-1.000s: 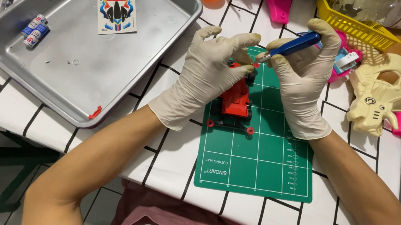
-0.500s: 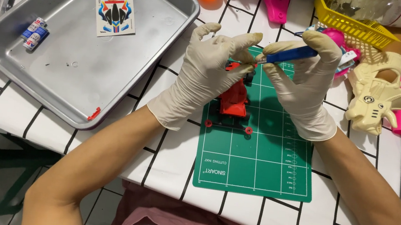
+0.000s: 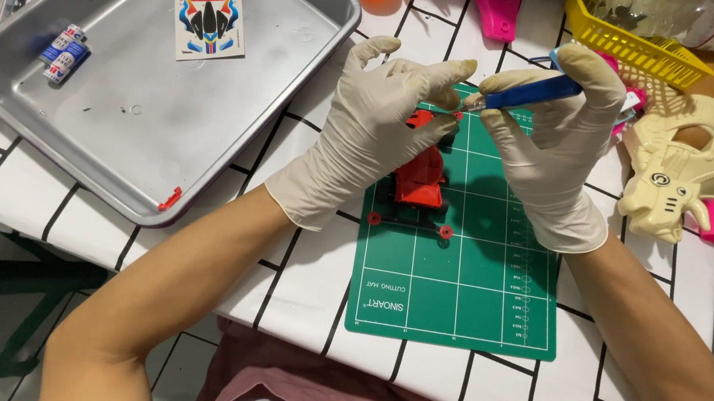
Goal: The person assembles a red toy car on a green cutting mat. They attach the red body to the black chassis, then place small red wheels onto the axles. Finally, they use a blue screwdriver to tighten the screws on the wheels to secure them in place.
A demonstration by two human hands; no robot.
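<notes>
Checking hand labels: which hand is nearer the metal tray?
Left. The left hand sits just right of the metal tray rim; the right hand is farther right, holding a blue tool.

Gloved left hand (image 3: 378,131) on red toy car (image 3: 421,176), right hand (image 3: 551,146) gripping blue tool (image 3: 531,92).

Left hand (image 3: 374,131), right hand (image 3: 550,160): thin cream latex gloves, cuffs wrinkled, ending just past wrists. Forearms bare, no sleeves. Dusty-pink garment below, small button.
</notes>
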